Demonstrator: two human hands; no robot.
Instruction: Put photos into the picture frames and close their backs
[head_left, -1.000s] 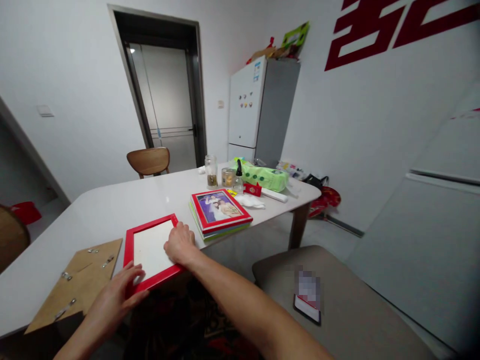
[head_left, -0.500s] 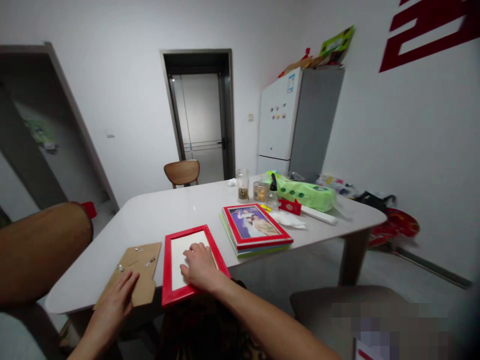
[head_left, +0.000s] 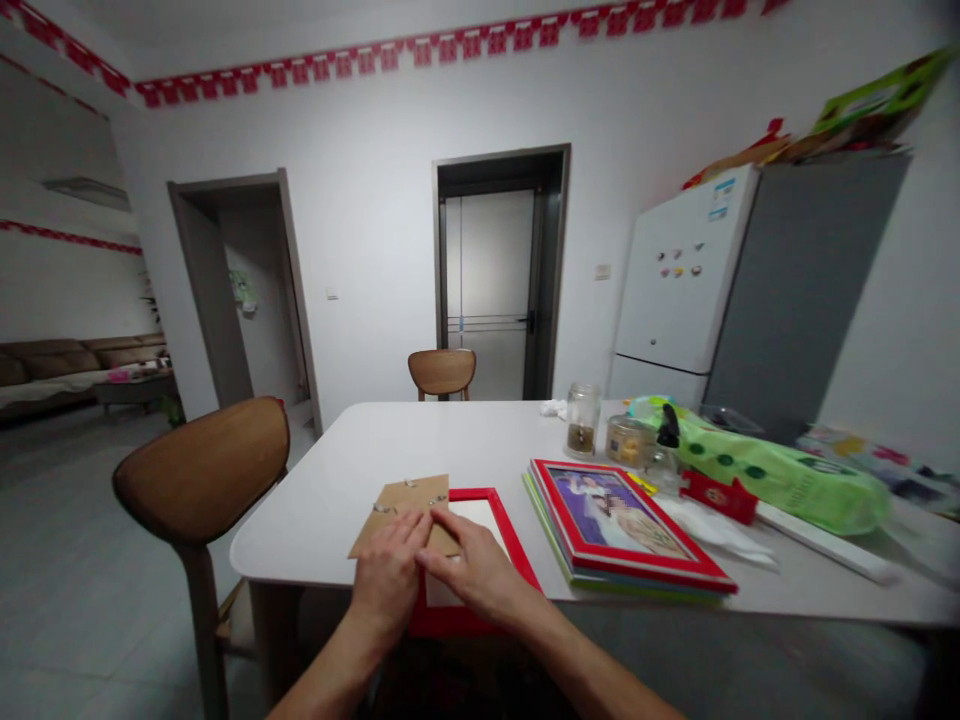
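A brown picture-frame backing board with small metal clips is in front of me, overlapping the left side of a red picture frame. My left hand is on the board's near part, fingers together along its top; its thumb is hidden. At the board's right edge, my right hand has thumb and fingers closed about the near corner, close to the left fingertips. White backing shows inside the red frame, which lies at the table's near edge, partly under both hands.
Right of the hands is a stack of picture frames, a photo on top. Beyond it stand a glass jar, a round container, a spray bottle and a green package. A wooden chair is at left.
The backing board has moved right, from beside the red frame to over its left part. My right hand has left the frame's middle for the board's edge. The view has turned left and up.
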